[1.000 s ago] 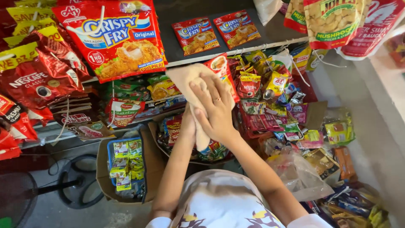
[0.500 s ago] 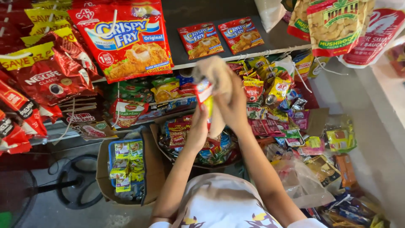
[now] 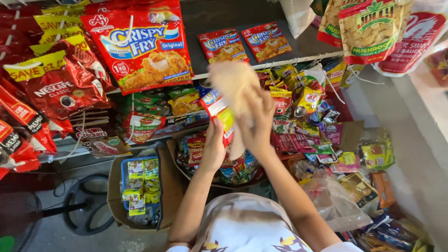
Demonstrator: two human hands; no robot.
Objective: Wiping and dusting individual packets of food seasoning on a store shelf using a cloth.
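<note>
— Two hands are being held up over the stock, aren't they? What is being gripped nearest the body?

— A red and yellow sachet (image 3: 219,116) is being pinched upright by the left hand (image 3: 213,151), its fingers closed on the lower edge. A beige cloth (image 3: 233,88) is being pressed against that sachet by the right hand (image 3: 259,123), fingers wrapped together around the fabric; the cloth is blurred, so its exact fold cannot be told.

— How should the wiping be handled, judging from this?

— The sachet is probably best kept braced from below while the cloth is being drawn along its face, so the packet is not being creased or slipped out of the pinch. Light pressure seems wiser than hard rubbing.

— And what is being passed over underneath?

— An open cardboard box (image 3: 175,154) of mixed packets is being left just below the hands, and a second carton (image 3: 116,196) with green and yellow sachets is being kept to the left, on the floor.

— Farther back?

— Strips of small sachets (image 3: 298,112) are being hung along the shelf edge (image 3: 322,55). Beyond, a large red breading-mix bag (image 3: 140,46) is being displayed on the upper left, with two smaller packs (image 3: 245,43) being laid flat on the dark shelf.
</note>
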